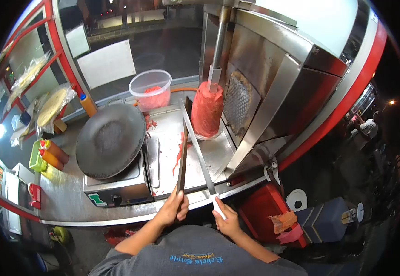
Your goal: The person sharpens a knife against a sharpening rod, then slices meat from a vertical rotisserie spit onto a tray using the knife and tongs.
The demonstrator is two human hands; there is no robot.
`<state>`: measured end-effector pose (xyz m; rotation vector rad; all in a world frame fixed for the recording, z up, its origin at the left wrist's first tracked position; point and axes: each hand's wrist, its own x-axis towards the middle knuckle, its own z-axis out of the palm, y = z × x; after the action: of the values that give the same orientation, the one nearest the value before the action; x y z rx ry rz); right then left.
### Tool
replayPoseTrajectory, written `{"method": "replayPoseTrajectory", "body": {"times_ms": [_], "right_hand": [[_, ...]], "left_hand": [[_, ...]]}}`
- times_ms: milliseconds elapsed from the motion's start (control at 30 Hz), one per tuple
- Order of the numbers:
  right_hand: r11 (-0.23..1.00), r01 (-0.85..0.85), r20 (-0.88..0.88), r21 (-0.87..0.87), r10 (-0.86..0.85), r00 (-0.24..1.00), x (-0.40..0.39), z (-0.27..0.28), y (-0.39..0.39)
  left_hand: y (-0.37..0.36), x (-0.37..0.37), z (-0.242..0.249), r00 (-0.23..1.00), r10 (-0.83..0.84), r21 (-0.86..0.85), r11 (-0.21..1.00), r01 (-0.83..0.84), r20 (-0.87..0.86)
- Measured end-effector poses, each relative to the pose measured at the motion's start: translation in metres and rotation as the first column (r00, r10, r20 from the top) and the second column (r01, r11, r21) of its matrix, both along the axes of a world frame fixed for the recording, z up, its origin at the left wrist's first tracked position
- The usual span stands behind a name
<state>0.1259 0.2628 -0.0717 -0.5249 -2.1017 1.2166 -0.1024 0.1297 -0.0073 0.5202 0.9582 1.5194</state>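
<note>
Two grips matter: your left hand (174, 209) clasps a dark, narrow tool (183, 156), your right hand (228, 222) a white-handled knife (202, 159), so light strokes, edge angled away, seem wisest.

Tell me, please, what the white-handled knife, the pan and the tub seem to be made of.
The knife blade looks like smooth steel, from its grey sheen; its white handle is probably plastic. The pan seems dull dark metal, with a scuffed surface; which metal stays unclear. The tub is likely translucent plastic, as the red contents show through its wall.
</note>
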Motion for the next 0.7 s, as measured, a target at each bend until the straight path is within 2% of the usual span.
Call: {"method": "replayPoseTrajectory", "body": {"times_ms": [67,100,167,267,300,367,500,567,700], "right_hand": [[0.956,0.100,-0.122,0.274,-0.068,0.990,-0.029,0.038,0.018],[0.970,0.141,-0.126,0.200,-0.117,0.985,-0.047,0.058,0.021],[0.937,0.227,-0.272,0.266,-0.153,0.950,-0.083,0.074,0.038],[0.866,0.290,-0.283,0.408,-0.182,0.942,-0.074,0.047,0.044],[0.932,0.226,-0.253,0.282,-0.155,0.955,-0.055,0.018,0.035],[0.997,0.071,-0.204,0.035,-0.063,0.977,-0.007,-0.039,0.022],[0.999,-0.033,-0.247,-0.019,0.027,0.969,-0.026,-0.003,0.036],[0.997,0.017,-0.241,0.073,0.001,0.971,-0.061,0.017,0.059],[0.975,0.154,-0.172,0.160,-0.126,0.977,-0.059,0.011,0.050]], "left_hand": [[-0.021,0.003,-0.004,0.985,-0.063,-0.009,0.998,0.063,-0.158],[-0.029,0.009,0.003,0.980,-0.054,-0.041,0.998,0.047,-0.189],[-0.038,0.018,0.008,0.953,-0.065,-0.063,0.997,0.048,-0.297],[-0.037,0.023,0.009,0.908,-0.059,-0.073,0.997,0.032,-0.414],[-0.036,0.023,0.011,0.920,-0.058,-0.044,0.998,0.044,-0.388],[-0.035,0.022,0.017,0.882,-0.100,-0.124,0.991,0.047,-0.460],[-0.030,0.026,0.017,0.878,-0.117,-0.164,0.985,0.044,-0.464],[-0.026,0.027,0.010,0.858,-0.123,-0.161,0.986,0.047,-0.499],[-0.016,0.028,0.021,0.842,-0.115,-0.177,0.984,0.024,-0.526]]}}
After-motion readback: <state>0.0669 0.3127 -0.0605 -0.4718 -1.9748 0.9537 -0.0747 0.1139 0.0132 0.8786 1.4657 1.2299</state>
